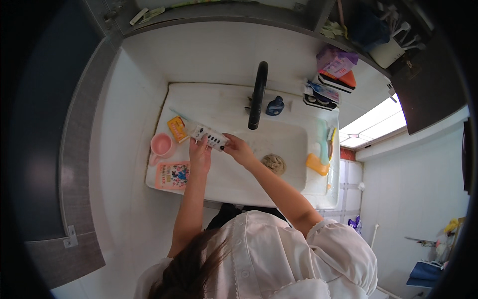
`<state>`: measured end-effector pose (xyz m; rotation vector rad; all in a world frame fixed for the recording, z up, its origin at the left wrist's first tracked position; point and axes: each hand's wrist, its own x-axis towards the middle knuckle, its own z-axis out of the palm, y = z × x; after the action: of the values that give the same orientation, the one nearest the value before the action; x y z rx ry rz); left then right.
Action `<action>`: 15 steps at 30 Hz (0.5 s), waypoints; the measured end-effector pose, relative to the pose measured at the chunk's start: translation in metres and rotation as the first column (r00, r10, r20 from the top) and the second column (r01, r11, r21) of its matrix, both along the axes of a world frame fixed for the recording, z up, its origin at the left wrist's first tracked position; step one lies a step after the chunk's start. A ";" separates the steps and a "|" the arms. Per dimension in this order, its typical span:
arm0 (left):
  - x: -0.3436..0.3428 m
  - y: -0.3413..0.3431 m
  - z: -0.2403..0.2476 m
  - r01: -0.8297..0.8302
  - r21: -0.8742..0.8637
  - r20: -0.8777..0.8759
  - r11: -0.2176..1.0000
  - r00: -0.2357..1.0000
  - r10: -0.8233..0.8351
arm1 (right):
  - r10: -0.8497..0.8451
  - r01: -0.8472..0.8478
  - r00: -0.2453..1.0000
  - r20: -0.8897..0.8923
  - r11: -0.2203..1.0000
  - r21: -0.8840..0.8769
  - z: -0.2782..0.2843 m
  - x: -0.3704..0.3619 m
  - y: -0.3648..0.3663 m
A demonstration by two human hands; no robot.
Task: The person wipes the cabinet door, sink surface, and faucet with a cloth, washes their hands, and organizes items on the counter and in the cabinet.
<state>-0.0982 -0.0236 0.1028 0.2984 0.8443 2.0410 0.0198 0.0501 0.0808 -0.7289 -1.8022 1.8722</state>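
- While the left hand [199, 155] has its fingers closed around the near edge of the white dark-spotted pack [210, 135], the right hand [240, 150] grips its right end.
- The pack sits above the white sink [224, 177], beside the yellow box [177, 129].

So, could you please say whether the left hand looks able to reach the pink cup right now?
Probably yes: the pink cup stands just left of the left hand, with the orange-yellow box mostly farther back than the direct path. However, that hand would likely need to release the white package first.
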 end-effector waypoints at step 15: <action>-0.007 -0.012 -0.007 -0.076 -0.150 -0.277 0.986 0.960 0.031 | -0.028 0.021 0.999 -0.031 0.978 -0.208 0.016 -0.028 -0.009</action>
<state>-0.1048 -0.0360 0.0959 0.4807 1.1910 1.9946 -0.0082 0.0408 0.0964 -0.7824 -1.5857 2.0649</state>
